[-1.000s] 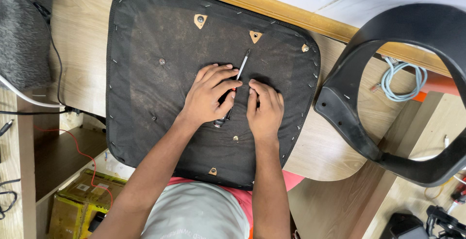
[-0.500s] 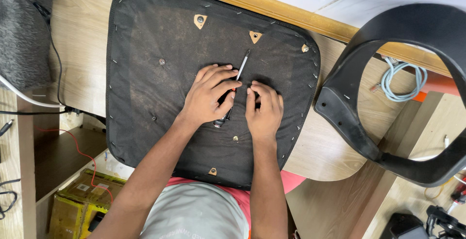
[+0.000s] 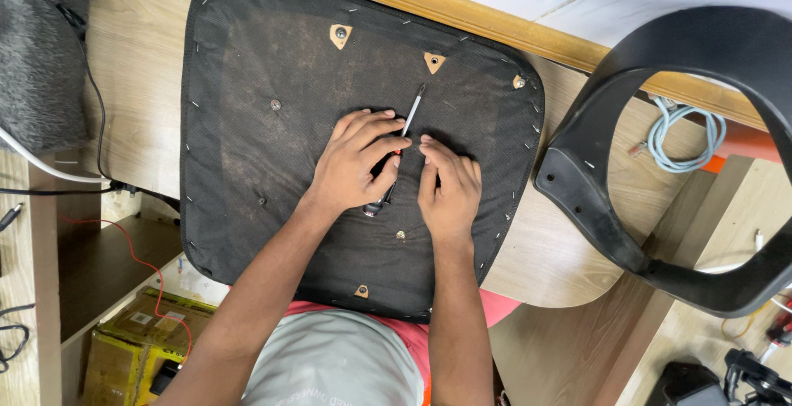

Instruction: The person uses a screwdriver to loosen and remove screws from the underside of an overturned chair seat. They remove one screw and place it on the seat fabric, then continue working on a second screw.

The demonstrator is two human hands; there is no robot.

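Note:
A black fabric-covered chair seat (image 3: 272, 158) lies upside down on a wooden table (image 3: 140, 84), stapled round its edge, with several bolt holes showing. My left hand (image 3: 355, 162) rests on its middle, shut on a screwdriver (image 3: 410, 115) whose metal shaft points up and right past my fingers. My right hand (image 3: 450, 187) lies right beside it on the fabric, fingers curled, fingertips touching the cloth near the screwdriver's shaft.
A black plastic chair back frame (image 3: 660, 150) stands to the right of the seat. A coiled light-blue cable (image 3: 681, 129) lies behind it. A grey fuzzy cushion (image 3: 41, 51) and black wires (image 3: 91, 117) sit at the left; cardboard boxes (image 3: 132, 340) below.
My right hand's fingers have shifted slightly up and left, toward the screwdriver shaft. The left hand and the seat have not moved.

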